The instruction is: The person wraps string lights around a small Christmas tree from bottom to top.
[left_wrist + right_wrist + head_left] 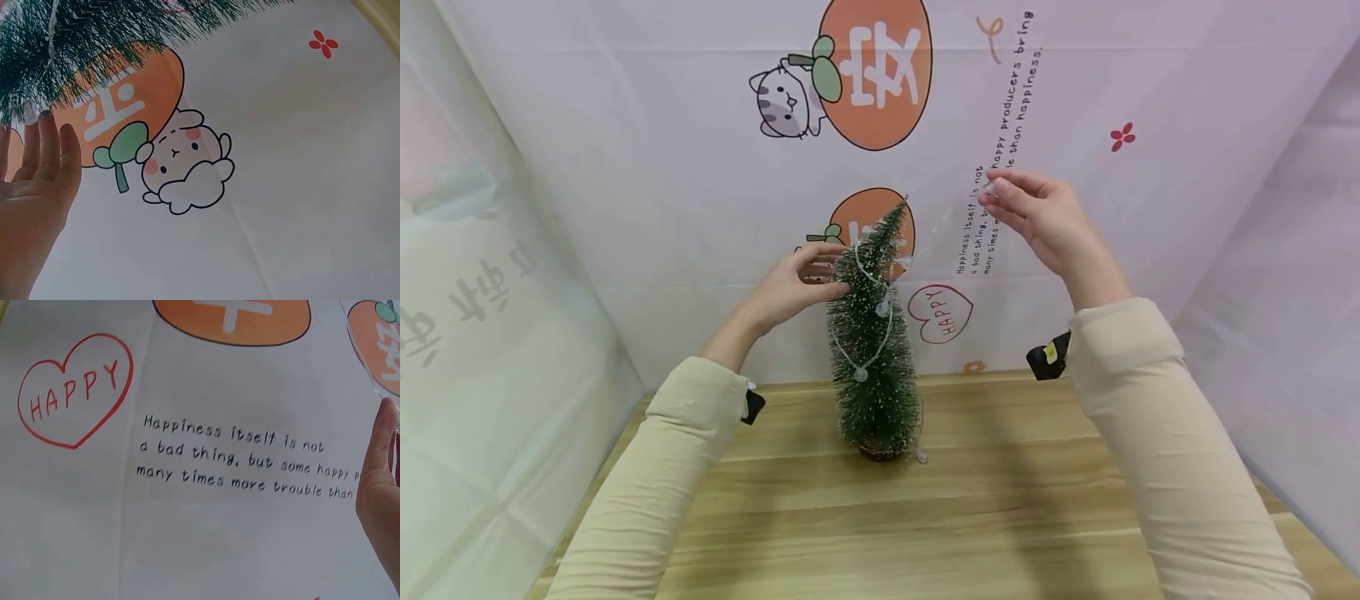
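Note:
A small green artificial Christmas tree (876, 350) with white-flecked bristles stands on a round brown base, its top bent to the right. A string of lights (880, 350) with clear round bulbs is draped around it. My left hand (801, 283) touches the tree's upper left side; in the left wrist view its fingers (49, 150) reach up nearly straight to the bristles, beside a clear bulb (30, 112). Up to the right of the treetop, my right hand (1041, 217) pinches a clear bulb (988, 188) of the string. The wire (369, 369) runs to its fingertips in the right wrist view.
The tree stands on a wood-grain table (865, 533), close to a white backdrop (662, 167) printed with oranges, cartoon animals and lettering. White cloth also hangs at both sides. One bulb (922, 456) lies low by the base.

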Demonstrator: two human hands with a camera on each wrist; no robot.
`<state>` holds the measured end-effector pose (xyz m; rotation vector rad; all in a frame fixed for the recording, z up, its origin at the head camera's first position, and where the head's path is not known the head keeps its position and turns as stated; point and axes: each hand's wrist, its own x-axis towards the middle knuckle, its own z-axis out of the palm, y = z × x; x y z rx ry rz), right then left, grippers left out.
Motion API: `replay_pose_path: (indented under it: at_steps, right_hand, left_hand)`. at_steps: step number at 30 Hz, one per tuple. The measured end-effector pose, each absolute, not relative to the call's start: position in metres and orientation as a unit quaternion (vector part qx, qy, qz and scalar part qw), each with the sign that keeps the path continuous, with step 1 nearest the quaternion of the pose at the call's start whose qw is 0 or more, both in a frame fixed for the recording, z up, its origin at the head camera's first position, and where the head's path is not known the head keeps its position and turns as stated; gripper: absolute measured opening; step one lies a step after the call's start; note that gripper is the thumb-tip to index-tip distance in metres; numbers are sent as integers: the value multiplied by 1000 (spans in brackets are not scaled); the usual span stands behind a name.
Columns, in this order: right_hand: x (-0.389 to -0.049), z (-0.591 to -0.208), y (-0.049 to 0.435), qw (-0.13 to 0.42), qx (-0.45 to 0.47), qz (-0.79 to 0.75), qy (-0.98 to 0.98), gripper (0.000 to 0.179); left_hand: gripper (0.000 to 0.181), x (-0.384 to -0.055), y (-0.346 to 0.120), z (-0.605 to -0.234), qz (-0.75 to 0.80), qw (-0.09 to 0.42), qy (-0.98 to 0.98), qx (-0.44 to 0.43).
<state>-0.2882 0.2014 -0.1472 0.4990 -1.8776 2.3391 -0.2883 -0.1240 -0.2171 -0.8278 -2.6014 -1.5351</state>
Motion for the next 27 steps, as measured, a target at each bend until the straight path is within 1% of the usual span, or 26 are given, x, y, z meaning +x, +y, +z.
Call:
replay_pose_path:
  at_steps: [9,17,23,27]
  right_hand:
    - [-285,-135,169,84,152,787,-592,15]
    - [-281,-131,139,99,181,771,-602,25]
    - [-277,-136,127,98,207,746,-625,12]
    - [-276,-141,128,85,222,741,-628,12]
  left_hand:
    - [59,-287,-121,-217,-487,3,-833,-262]
    - [57,-287,-121,-218,-485,12,-833,-265]
    - [57,-286,-122,-218,-494,13,-829,-262]
    - [57,-286,-122,-219,-495,15,-829,-258]
